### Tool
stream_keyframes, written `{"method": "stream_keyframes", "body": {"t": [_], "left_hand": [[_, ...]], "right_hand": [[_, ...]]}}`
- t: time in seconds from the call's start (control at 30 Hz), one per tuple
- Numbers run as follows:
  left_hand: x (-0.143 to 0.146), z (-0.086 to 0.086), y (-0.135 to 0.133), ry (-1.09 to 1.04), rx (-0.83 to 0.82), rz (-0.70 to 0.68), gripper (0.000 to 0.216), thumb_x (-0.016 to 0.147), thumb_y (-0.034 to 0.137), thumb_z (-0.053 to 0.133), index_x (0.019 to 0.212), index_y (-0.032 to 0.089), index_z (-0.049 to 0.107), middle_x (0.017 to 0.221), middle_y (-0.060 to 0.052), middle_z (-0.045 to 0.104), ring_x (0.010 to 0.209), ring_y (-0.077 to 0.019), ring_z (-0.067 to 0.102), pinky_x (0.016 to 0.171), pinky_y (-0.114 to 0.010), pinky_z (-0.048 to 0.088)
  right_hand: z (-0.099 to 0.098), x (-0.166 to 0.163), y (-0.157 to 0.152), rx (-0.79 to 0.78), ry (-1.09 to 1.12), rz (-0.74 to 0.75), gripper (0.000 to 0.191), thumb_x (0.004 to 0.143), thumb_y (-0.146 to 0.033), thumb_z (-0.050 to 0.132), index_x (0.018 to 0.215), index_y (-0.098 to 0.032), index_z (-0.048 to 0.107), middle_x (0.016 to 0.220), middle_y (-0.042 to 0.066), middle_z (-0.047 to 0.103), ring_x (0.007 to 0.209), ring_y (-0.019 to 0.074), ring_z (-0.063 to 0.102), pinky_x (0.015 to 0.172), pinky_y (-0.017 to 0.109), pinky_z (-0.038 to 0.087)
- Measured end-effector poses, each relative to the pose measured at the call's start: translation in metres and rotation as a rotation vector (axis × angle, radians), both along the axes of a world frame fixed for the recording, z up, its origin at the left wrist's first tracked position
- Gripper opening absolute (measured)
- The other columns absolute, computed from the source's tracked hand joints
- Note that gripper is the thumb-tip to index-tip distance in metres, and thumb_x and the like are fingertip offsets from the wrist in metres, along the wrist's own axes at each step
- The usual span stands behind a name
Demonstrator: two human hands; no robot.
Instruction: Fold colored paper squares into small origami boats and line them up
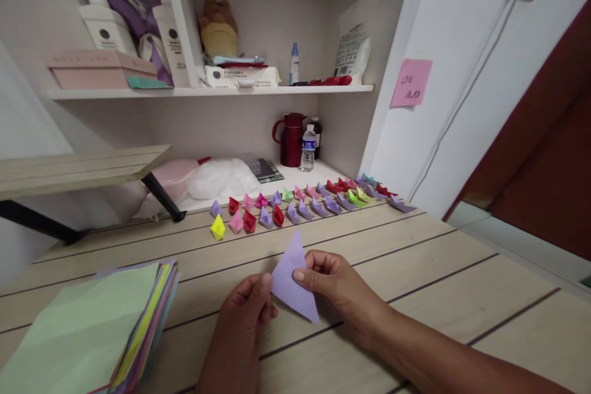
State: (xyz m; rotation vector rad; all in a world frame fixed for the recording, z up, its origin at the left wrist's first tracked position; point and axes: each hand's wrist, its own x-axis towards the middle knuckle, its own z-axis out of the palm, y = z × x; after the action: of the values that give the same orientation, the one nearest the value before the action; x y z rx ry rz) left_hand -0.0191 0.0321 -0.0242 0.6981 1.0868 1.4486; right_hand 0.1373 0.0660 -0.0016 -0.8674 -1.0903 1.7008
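Observation:
A purple sheet of paper (292, 277), folded to a triangle, is held up over the wooden table between both hands. My left hand (249, 305) pinches its left corner between thumb and curled fingers. On the other side, my right hand (330, 277) grips the right edge, thumb on the front face and fingers behind. Beyond the hands, small folded paper boats stand in rows, among them a yellow boat (218, 228), a red boat (250, 221) and a purple boat (293, 213). To the left lies a stack of coloured paper (87, 320) with a pale green sheet on top.
The slatted wooden table (415, 295) meets a white shelf unit (258, 91) at the back. On its lower level stand a dark red jug (292, 140), a water bottle (308, 149) and a white plastic bag (224, 180). A small raised wooden shelf (83, 169) with black legs is at left.

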Motion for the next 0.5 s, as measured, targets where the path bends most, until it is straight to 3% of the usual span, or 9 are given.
{"method": "stream_keyframes", "body": {"t": [0.2,0.5], "left_hand": [[-0.0002,0.0019,-0.0016,-0.004,-0.001,-0.001,0.048,0.056,0.054,0.086,0.049,0.018,0.054,0.044,0.009,0.041,0.045,-0.005,0.031,0.052,-0.022,0.035],[0.0024,0.0015,-0.0047,0.072,-0.015,0.022,0.05,0.058,0.052,0.086,0.047,0.019,0.049,0.042,0.008,0.041,0.047,-0.0073,0.036,0.055,-0.022,0.033]], "right_hand": [[0.0029,0.0003,-0.0024,0.044,-0.033,0.028,0.045,0.058,-0.046,0.09,0.063,-0.017,0.057,0.058,-0.003,0.057,0.054,0.0101,0.046,0.055,0.024,0.03],[0.0055,0.001,-0.0035,0.036,0.003,-0.019,0.047,0.056,-0.045,0.091,0.064,-0.017,0.054,0.058,-0.004,0.057,0.054,0.0106,0.047,0.054,0.024,0.033]]}}
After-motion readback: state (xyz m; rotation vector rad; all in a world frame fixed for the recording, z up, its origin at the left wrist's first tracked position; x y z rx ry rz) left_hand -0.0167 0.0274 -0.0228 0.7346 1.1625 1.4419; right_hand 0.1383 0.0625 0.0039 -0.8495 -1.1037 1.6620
